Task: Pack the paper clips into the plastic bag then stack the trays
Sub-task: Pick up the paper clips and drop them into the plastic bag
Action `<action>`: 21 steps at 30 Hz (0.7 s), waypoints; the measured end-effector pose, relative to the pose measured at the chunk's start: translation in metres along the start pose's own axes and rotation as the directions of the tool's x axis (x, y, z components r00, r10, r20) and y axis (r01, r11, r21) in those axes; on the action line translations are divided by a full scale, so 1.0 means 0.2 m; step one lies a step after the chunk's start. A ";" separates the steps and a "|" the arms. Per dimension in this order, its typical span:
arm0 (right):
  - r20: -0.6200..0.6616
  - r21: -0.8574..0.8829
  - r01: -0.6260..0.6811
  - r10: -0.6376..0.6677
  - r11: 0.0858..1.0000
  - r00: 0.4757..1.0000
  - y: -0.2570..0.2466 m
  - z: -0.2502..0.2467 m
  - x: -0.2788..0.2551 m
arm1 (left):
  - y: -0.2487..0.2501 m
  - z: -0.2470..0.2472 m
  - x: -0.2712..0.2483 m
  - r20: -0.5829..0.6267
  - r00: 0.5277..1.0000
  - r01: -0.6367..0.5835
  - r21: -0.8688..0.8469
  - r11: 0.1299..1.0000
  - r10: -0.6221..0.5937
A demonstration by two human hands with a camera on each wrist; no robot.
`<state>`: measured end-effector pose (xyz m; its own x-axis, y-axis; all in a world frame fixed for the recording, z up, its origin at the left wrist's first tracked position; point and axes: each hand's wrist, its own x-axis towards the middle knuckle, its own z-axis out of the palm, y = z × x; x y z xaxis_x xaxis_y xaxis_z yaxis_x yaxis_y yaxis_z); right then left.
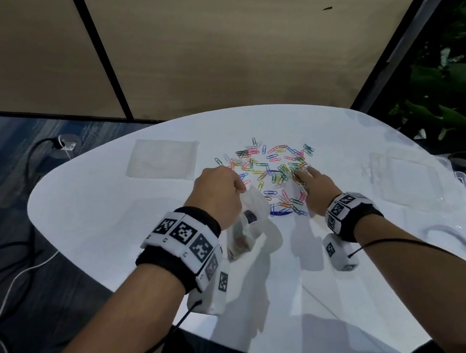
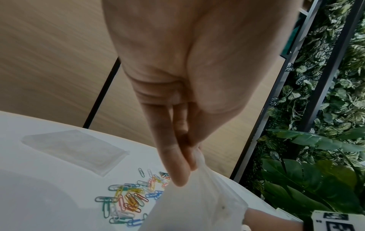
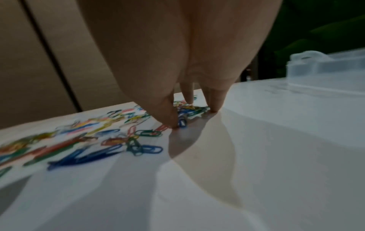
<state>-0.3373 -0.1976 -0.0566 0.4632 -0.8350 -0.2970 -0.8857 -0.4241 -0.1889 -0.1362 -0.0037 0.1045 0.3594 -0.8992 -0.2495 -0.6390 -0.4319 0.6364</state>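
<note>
Several coloured paper clips (image 1: 273, 169) lie scattered in the middle of the white table (image 1: 108, 215). My left hand (image 1: 238, 189) pinches the top edge of a thin translucent plastic bag (image 1: 252, 219), which hangs crumpled onto the table beside the clips. The left wrist view shows thumb and fingers of that left hand (image 2: 189, 165) nipping the bag (image 2: 201, 203) above the clips (image 2: 128, 200). My right hand (image 1: 302, 174) reaches into the near right part of the pile. In the right wrist view, its fingertips (image 3: 215, 107) and thumb stand on the table either side of a few clips (image 3: 189, 112).
One clear plastic tray (image 1: 161, 163) lies at the far left of the table, also in the left wrist view (image 2: 75, 150). A second clear tray (image 1: 407, 178) sits at the right edge, close to my right hand (image 3: 326, 68). Plants stand beyond the table's right side.
</note>
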 end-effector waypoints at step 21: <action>0.149 0.988 -0.155 0.159 0.026 0.976 -0.27 -0.43 -0.36 | -0.03 0.09 0.03 -0.006 1.000 0.014 0.058 0.998 -0.013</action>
<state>-0.3261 -0.1448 0.0553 0.3158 -0.8302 -0.4595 -0.0635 0.4647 -0.8832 -0.1436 -0.0082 0.0859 0.3721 -0.8930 -0.2531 -0.6727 -0.4474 0.5893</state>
